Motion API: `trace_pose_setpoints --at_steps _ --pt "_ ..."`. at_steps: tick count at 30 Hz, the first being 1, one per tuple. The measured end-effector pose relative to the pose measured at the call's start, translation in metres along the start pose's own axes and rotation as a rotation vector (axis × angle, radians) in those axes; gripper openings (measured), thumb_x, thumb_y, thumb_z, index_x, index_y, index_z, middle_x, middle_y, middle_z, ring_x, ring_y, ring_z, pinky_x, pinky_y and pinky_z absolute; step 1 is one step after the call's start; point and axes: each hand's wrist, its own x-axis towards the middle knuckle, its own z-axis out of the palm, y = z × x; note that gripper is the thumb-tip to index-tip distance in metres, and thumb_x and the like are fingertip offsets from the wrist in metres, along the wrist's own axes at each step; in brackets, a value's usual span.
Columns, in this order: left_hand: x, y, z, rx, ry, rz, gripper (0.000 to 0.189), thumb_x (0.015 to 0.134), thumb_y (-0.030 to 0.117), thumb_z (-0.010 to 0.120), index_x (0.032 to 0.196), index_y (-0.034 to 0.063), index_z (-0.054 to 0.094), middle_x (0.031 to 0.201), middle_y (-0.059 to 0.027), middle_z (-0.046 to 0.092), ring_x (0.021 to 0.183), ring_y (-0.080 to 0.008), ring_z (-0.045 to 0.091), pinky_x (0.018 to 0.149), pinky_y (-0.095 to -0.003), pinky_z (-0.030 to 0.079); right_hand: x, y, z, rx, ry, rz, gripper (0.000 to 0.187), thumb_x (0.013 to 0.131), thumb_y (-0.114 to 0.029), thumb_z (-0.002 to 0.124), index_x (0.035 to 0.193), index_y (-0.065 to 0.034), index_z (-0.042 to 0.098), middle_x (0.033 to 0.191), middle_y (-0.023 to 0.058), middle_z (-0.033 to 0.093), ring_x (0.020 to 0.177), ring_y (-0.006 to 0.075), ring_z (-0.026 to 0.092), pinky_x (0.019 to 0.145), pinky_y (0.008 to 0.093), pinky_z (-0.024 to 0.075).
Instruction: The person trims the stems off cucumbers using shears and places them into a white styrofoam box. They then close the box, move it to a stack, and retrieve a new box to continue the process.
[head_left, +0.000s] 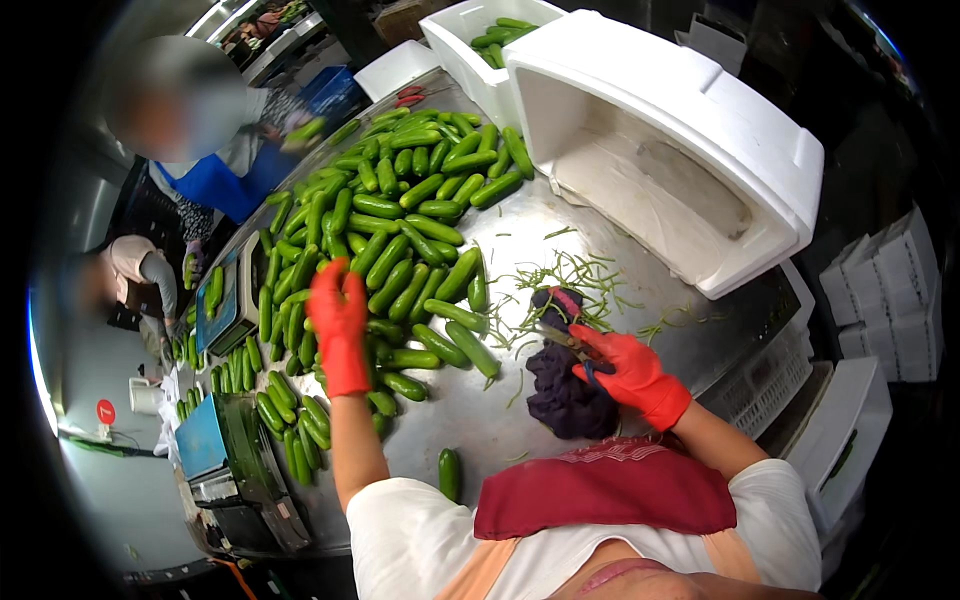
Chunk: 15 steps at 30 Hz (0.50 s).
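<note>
My left hand (337, 326), in a red rubber glove, reaches over the left side of a large pile of green cucumbers (409, 202); whether it grips one I cannot tell. Scissors (566, 341) are held in my right hand (628, 369), also red-gloved, with the blades pointing left. Beneath them lies a bunched dark purple cloth (571, 390). Thin green cut stems (592, 281) are scattered around the cloth on the metal table (487, 420). One single cucumber (448, 475) rests near the table edge by my body.
A white foam box (667, 82) lies on its side at the right; another foam box (480, 94) behind holds cucumbers. Scales (240, 292) stand at the left beside rows of cucumbers. Two co-workers stand across the table. White crates (847, 442) are at my right.
</note>
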Motion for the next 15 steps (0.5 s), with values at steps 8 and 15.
trace_pose_setpoints --at_steps 8,15 --pt "-0.163 0.152 0.048 -0.656 -0.329 0.356 0.033 0.081 0.006 0.067 0.113 0.0025 0.062 0.106 -0.0185 0.066 0.103 -0.036 0.062 0.089 -0.0399 0.049 0.009 -0.003 -0.008 0.022 -0.075 0.258 0.063 0.08 -0.018 0.07 0.137 -0.0081 0.043 0.104 0.0176 0.063 0.086 0.0309 0.064 0.076 0.0367 0.0523" --pt "-0.232 0.167 0.094 -0.603 -0.543 0.409 0.066 0.084 0.01 0.061 0.144 0.0054 0.032 0.145 -0.0214 0.036 0.135 -0.0366 0.035 0.111 -0.0415 0.03 -0.004 -0.01 0.014 -0.708 -0.543 0.104 0.037 0.083 -0.023 0.058 0.115 -0.0036 0.055 0.098 0.0195 0.065 0.091 0.0381 0.063 0.077 0.0475 0.0509"
